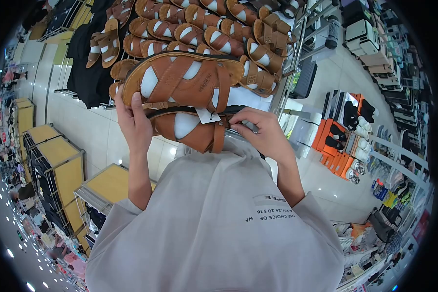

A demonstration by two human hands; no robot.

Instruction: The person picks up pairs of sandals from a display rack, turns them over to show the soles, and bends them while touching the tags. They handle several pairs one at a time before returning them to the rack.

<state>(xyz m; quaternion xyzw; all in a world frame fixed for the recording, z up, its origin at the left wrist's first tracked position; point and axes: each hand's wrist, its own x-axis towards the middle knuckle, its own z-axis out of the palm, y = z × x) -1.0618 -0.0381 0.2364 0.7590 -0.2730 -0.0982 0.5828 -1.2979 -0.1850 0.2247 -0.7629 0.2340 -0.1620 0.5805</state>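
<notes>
A brown leather sandal with crossed straps and white filling under them is held up in front of me. Just below it, nearer my chest, is a second brown sandal of the same kind. A small white tag hangs at their heel end. My left hand grips the pair by the toe end, its thumb against the upper sandal's sole edge. At the heel end, my right hand pinches the lower sandal's strap; the exact bit between finger and thumb is partly hidden.
Rows of brown sandals cover a display table beyond my hands, with a metal rail along its right side. Black cloth hangs at left. Orange shoe boxes with shoes stand right; yellow-topped racks stand left.
</notes>
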